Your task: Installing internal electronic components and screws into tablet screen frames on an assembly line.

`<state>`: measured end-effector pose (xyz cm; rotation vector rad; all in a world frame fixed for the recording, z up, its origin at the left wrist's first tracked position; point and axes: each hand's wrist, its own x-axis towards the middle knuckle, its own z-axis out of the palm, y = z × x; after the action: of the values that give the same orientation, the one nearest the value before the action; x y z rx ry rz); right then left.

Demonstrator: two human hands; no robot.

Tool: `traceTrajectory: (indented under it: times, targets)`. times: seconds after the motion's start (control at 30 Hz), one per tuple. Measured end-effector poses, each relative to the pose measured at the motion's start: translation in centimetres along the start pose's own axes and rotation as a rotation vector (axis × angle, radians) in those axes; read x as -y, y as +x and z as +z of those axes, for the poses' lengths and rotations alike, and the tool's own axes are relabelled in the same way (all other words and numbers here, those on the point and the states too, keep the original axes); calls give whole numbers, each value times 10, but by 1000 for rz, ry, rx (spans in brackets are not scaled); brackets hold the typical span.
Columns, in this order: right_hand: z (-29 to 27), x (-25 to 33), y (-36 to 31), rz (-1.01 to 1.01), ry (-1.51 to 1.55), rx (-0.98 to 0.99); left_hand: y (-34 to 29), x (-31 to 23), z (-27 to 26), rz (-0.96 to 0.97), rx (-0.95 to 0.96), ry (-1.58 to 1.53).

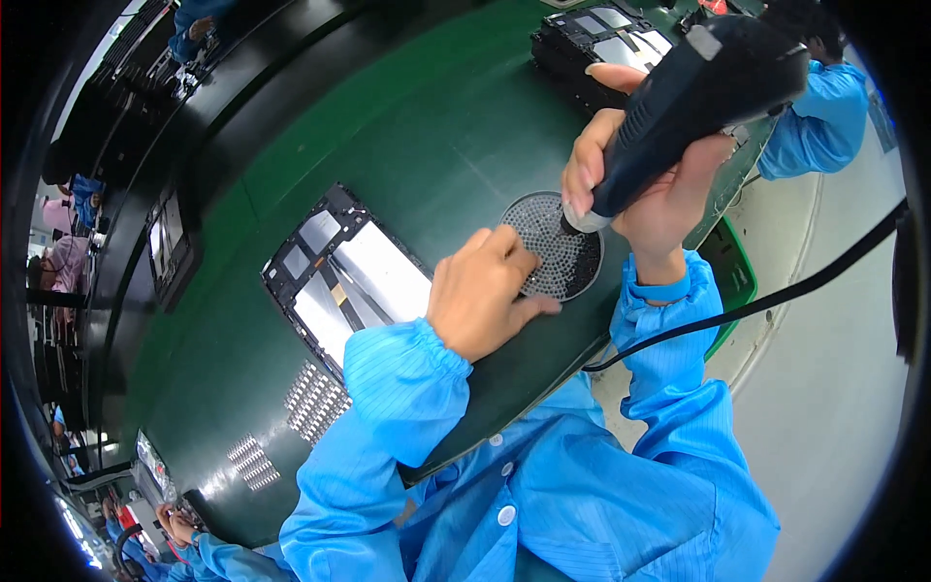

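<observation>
My right hand (648,184) grips a black electric screwdriver (698,107), its tip set down on a round perforated screw tray (555,254). A black cable (756,306) runs from the tool across my right sleeve. My left hand (482,291) rests on the green mat with its fingers curled against the near-left rim of that round tray, holding nothing. Just left of this hand lies an open tablet-like device frame (339,276) with silver panels and black edges, partly covered by my left wrist.
A second opened device (601,44) lies at the far side of the green work surface (417,126). Two patches of small silver parts (315,398) lie near the front edge. Another person in a blue sleeve (824,112) works at the right; more workers stand at the left.
</observation>
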<state>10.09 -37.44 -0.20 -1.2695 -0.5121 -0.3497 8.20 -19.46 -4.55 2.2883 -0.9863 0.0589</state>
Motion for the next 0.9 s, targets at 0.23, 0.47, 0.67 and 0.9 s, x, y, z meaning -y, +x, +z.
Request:
traceTrajectory:
  times: [0.23,0.47,0.67,0.9]
  targets:
    - [11,-10,7,29,-33,-1,-13,-10,15,49,0,150]
    - [20,-35,5,82,2,-18,-39,-32,-9,-9,-183,147]
    - [25,-38,6,79,-51,6,-133,20,-95,-525,-372,121]
    - [26,-42,5,95,-85,42,-230,57,-134,-903,-228,163]
